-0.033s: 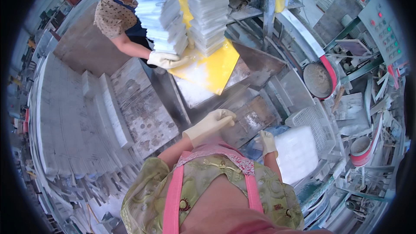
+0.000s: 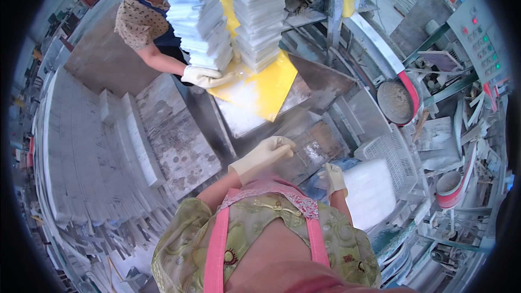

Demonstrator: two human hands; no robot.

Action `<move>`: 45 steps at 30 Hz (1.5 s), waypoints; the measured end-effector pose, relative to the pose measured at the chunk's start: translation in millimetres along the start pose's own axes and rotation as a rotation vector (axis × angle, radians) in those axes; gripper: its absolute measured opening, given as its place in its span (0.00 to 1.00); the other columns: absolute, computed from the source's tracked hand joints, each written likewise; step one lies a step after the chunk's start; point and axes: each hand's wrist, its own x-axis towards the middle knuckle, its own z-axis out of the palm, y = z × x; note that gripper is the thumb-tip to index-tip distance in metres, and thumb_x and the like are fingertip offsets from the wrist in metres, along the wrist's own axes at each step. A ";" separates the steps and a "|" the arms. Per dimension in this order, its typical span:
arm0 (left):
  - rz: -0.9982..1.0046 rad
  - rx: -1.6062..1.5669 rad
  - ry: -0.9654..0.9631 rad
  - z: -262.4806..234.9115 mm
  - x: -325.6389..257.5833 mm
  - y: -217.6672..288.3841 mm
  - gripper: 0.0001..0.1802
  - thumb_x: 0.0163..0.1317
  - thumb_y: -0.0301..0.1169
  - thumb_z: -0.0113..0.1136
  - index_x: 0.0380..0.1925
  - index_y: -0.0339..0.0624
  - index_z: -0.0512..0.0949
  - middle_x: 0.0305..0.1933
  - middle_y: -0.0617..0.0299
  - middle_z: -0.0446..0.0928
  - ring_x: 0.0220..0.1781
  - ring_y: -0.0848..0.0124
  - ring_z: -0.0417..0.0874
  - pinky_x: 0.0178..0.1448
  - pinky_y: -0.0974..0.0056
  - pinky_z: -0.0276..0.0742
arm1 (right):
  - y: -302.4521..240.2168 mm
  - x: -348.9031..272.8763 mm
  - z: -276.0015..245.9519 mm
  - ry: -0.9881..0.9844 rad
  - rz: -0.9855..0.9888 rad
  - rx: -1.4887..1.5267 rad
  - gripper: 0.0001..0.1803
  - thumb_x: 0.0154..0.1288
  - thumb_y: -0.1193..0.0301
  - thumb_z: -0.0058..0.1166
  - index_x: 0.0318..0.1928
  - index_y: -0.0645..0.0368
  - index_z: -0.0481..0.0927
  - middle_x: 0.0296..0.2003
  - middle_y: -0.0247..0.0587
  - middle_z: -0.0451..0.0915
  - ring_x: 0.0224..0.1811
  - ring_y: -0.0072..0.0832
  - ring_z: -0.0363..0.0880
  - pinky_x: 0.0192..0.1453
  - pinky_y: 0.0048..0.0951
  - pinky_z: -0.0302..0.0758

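My left hand [image 2: 263,158], in a cream rubber glove, hovers before my pink apron [image 2: 271,185]. Its fingers are curled together and nothing shows in them. To its right hangs my right hand [image 2: 333,179], gloved alike, fingers loosely bent and a little apart, with no object visible in it. It is nearest to a white, smooth-topped block [image 2: 370,191]; whether they touch I cannot tell. Ahead, two tall stacks of pale slabs, a left stack [image 2: 199,21] and a right stack [image 2: 261,19], stand on a yellow sheet [image 2: 271,93]. A co-worker's gloved hand [image 2: 205,76] rests at the left stack's base.
Long grey slabs [image 2: 81,146] stand packed at the left beside a stained board [image 2: 171,135]. A white perforated basket [image 2: 388,154] is on the right. Beyond it are a round pan [image 2: 395,102], a button panel [image 2: 480,40] and piled offcuts.
The surroundings sit slightly further left in the picture, a small shift of the view. My hands and the co-worker's grip look the same.
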 end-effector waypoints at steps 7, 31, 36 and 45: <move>0.021 0.011 -0.082 7.7 42.7 46.4 0.23 0.75 0.39 0.56 0.59 0.31 0.75 0.47 0.60 0.83 0.51 0.74 0.82 0.58 0.68 0.77 | -38.6 40.0 -44.7 0.020 -0.114 0.008 0.18 0.78 0.61 0.50 0.48 0.67 0.81 0.26 0.48 0.86 0.24 0.30 0.84 0.32 0.26 0.81; -0.019 -0.097 0.427 114.4 301.3 131.1 0.27 0.72 0.42 0.60 0.63 0.37 0.74 0.52 0.59 0.83 0.56 0.72 0.82 0.62 0.65 0.75 | -276.4 405.3 -308.5 0.673 -0.383 -1.246 0.44 0.73 0.38 0.43 0.67 0.70 0.69 0.58 0.60 0.76 0.63 0.53 0.73 0.68 0.51 0.67; 0.000 -0.116 0.477 122.1 309.0 129.7 0.26 0.73 0.41 0.59 0.63 0.35 0.74 0.51 0.59 0.83 0.55 0.72 0.82 0.61 0.65 0.76 | -275.5 398.7 -291.7 0.732 -0.509 -1.159 0.41 0.73 0.44 0.45 0.68 0.69 0.67 0.61 0.62 0.74 0.65 0.54 0.70 0.68 0.51 0.66; 0.055 -0.080 0.526 106.3 290.2 113.8 0.24 0.76 0.39 0.55 0.62 0.31 0.72 0.49 0.55 0.83 0.53 0.71 0.83 0.61 0.65 0.78 | -273.6 398.5 -305.0 0.614 -0.640 -1.085 0.36 0.75 0.55 0.48 0.73 0.68 0.63 0.70 0.67 0.66 0.72 0.57 0.64 0.77 0.49 0.56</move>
